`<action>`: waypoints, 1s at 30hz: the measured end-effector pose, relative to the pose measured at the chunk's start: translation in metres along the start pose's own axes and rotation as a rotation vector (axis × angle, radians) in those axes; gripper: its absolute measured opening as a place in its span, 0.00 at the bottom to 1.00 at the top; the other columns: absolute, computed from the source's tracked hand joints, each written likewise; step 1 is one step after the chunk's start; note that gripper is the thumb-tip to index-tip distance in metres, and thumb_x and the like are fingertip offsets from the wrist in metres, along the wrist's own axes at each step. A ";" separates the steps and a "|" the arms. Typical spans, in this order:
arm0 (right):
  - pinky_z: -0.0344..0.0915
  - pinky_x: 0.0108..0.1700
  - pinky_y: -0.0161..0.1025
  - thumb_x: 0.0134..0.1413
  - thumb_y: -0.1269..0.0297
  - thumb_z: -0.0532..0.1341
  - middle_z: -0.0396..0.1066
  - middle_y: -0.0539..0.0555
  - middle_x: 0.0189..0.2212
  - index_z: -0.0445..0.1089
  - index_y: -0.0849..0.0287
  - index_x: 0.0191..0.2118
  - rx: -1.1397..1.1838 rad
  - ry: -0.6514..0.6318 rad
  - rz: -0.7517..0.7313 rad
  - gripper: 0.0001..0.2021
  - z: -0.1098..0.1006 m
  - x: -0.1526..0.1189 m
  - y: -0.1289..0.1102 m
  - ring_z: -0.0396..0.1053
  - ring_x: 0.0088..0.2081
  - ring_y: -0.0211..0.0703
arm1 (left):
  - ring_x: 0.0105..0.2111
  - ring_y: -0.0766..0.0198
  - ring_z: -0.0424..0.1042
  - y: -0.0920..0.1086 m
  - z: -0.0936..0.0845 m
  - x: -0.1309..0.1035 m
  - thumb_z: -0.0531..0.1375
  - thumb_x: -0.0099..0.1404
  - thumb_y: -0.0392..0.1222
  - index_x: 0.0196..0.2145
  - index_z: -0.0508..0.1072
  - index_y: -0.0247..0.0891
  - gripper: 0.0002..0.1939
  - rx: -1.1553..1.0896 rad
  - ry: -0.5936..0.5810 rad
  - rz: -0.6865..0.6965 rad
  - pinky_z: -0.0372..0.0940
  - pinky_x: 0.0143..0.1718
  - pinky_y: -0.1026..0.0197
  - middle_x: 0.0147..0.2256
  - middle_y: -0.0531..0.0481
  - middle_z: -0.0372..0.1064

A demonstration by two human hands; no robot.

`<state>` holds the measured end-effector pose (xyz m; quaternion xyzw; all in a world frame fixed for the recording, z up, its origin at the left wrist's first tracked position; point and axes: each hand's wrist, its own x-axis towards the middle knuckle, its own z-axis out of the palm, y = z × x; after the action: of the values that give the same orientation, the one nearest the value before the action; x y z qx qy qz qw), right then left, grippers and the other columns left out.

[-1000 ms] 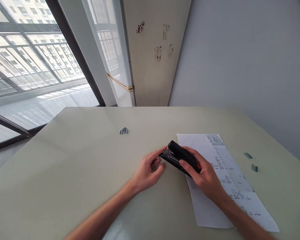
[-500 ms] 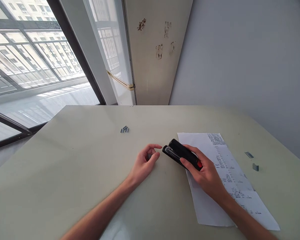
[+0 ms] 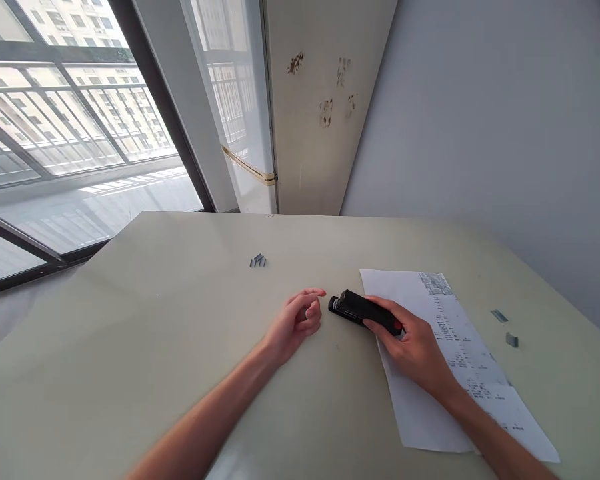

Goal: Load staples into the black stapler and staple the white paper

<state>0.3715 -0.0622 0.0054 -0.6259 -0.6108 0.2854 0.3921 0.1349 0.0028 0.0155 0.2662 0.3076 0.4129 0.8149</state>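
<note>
The head view shows, from left to right, one small cluster of staple strips (image 3: 258, 261) far out on the table (image 3: 130, 347), too tiny to count surely. One left hand (image 3: 296, 323) comes next, its forearm slanting in from the near side, index finger pointing right and the others loosely curled around nothing. Just beside that fingertip, not touching it, is one black stapler (image 3: 363, 311), clamped in the one right hand (image 3: 414, 343), thumb on the near side, fingers on the far. Beneath that arm lies one printed sheet (image 3: 455, 327); farther right, two loose staple pieces (image 3: 499, 316).
</note>
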 end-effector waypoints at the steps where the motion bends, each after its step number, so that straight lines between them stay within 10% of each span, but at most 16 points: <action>1: 0.76 0.34 0.42 0.64 0.48 0.64 0.79 0.52 0.54 0.75 0.45 0.58 -0.006 0.003 0.016 0.19 0.000 0.001 0.000 0.78 0.46 0.52 | 0.18 0.76 0.45 0.001 -0.001 0.000 0.67 0.62 0.40 0.39 0.76 0.33 0.09 -0.074 0.011 -0.002 0.44 0.19 0.68 0.23 0.60 0.54; 14: 0.72 0.58 0.53 0.61 0.52 0.66 0.80 0.54 0.54 0.76 0.50 0.55 -0.058 -0.123 -0.096 0.19 0.022 0.073 -0.012 0.77 0.53 0.54 | 0.33 0.64 0.74 -0.009 -0.010 0.007 0.64 0.66 0.39 0.37 0.77 0.30 0.07 -0.379 0.051 0.046 0.68 0.37 0.64 0.35 0.44 0.75; 30: 0.71 0.59 0.51 0.56 0.61 0.68 0.81 0.56 0.53 0.76 0.53 0.54 -0.029 -0.417 -0.211 0.19 0.074 0.131 -0.057 0.76 0.56 0.52 | 0.28 0.69 0.67 -0.015 -0.011 0.008 0.65 0.62 0.35 0.33 0.77 0.32 0.03 -0.386 0.043 0.060 0.64 0.34 0.64 0.30 0.49 0.69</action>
<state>0.2910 0.0746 0.0299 -0.4916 -0.7448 0.3571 0.2759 0.1384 0.0034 -0.0047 0.1053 0.2322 0.4941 0.8312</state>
